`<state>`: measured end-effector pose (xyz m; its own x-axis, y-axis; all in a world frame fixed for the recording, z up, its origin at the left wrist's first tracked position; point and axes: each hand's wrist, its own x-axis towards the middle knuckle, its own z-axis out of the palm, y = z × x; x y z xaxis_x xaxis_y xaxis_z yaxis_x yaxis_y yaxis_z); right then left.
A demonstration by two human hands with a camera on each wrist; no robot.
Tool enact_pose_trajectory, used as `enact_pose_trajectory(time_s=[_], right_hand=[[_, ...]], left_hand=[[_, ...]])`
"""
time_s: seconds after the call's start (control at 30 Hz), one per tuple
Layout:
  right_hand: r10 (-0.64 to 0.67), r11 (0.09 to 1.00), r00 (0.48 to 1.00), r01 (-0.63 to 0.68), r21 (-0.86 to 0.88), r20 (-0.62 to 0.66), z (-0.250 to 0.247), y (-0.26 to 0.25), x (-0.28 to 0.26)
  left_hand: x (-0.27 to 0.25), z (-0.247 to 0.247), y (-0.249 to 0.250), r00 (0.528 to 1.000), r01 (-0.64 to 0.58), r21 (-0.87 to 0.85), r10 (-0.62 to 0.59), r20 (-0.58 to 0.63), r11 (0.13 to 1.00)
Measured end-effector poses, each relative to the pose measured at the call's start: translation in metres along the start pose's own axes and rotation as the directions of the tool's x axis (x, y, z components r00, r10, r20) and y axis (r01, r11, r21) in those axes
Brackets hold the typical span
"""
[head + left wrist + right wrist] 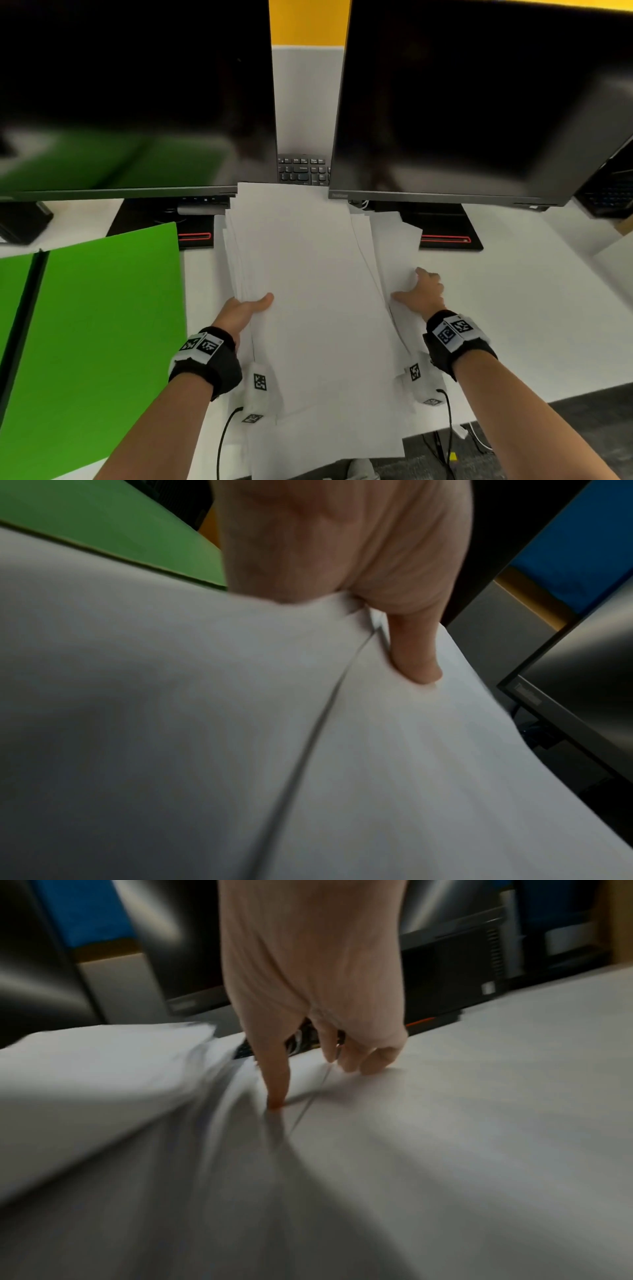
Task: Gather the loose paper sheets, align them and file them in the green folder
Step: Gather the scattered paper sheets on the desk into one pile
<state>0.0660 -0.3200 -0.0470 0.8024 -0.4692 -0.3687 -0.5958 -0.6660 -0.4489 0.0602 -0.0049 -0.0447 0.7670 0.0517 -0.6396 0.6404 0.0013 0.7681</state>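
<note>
1. A loose stack of white paper sheets [308, 291] lies lengthwise on the white desk [513, 308]. Its edges are fanned and uneven along both long sides, and its near end hangs over the desk's front edge.
2. The left hand [241, 310] grips the stack's left edge. The thumb lies on top of the sheets and the other fingers are hidden beneath them; in the left wrist view the thumb [416, 656] presses into the top sheet, which bows upward around it.
3. The right hand [423, 291] rests on the sheets that stick out along the stack's right edge. Its thumb is spread toward the stack and its fingers are bent, tips down on the paper. The right wrist view is blurred, but shows the thumb [276, 1085] and the curled fingertips [373, 1061] touching the paper. Whether the fingers hook any edge cannot be told.
4. The open green card folder [102, 325] lies flat on the desk just left of the stack, apart from it, with its dark spine running near its left side.
5. Behind the stack's far end stand two dark computer monitors, the left monitor [137, 96] and the right monitor [479, 102], each on a black base with a red stripe.
6. A black keyboard [303, 169] shows in the gap between the monitors, just beyond the stack's far edge.
7. Both wrists wear black straps carrying white tags with square black markers, beside the stack's near half.
</note>
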Motion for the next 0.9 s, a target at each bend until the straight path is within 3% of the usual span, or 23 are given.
enact_pose_trajectory(time_s=[0.13,0.3,0.4,0.5,0.67,0.8,0.9], right_hand=[[-0.212,0.967,0.969,0.190,0.169,0.123,0.019,-0.020,-0.005],[-0.100,0.992,0.995,0.099,0.082,0.007,0.026,-0.025,-0.010],[-0.154,0.988,0.985,0.154,0.005,0.080,0.037,-0.034,-0.026],[-0.106,0.994,0.984,0.110,-0.018,0.140,0.045,-0.041,-0.037],[-0.025,0.997,0.983,0.011,0.074,0.183,0.044,-0.045,-0.036],[-0.077,0.991,0.973,0.051,0.126,0.216,0.050,-0.051,-0.042],[-0.109,0.963,0.976,0.057,0.264,0.189,0.052,-0.039,-0.034]], left_hand=[[0.003,0.003,0.000,0.998,-0.010,0.019,0.011,-0.066,1.000],[0.004,-0.001,0.000,0.976,0.002,0.075,0.015,-0.218,0.997],[0.005,-0.003,-0.002,0.928,0.018,0.301,0.095,-0.359,0.953],[0.000,-0.003,-0.004,0.885,0.104,0.506,0.153,-0.441,0.856],[0.000,-0.011,0.001,0.924,0.107,0.591,0.140,-0.357,0.799],[0.003,-0.012,0.008,0.945,0.094,0.547,0.098,-0.311,0.832],[0.004,-0.015,0.004,0.944,0.066,0.470,0.098,-0.316,0.880]])
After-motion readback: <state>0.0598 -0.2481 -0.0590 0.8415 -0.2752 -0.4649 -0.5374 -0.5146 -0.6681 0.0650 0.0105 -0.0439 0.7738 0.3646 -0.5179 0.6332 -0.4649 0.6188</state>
